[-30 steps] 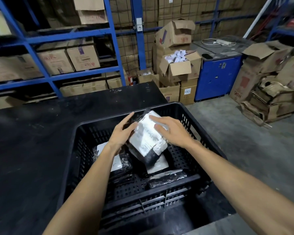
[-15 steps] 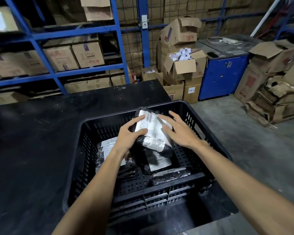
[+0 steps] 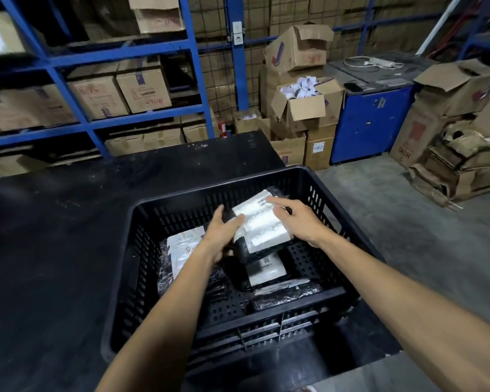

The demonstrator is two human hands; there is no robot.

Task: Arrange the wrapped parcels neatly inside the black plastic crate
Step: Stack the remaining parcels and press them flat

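The left hand (image 3: 224, 233) grips the edge of the black-wrapped, white-labelled parcel (image 3: 262, 224). The right hand (image 3: 300, 222) lies flat on top, inside the black slotted plastic crate (image 3: 215, 188). The parcel should be lowered level and square to the wall, beside the flat parcel (image 3: 266, 270) beneath.

Both hands are in the black crate (image 3: 119, 278) on the dark table (image 3: 54, 250): left hand (image 3: 224, 234) grips the side of a white-labelled parcel (image 3: 262, 224), right hand (image 3: 299, 222) lies on top, index finger straight. A second parcel (image 3: 181, 247) lies flat at the crate's left
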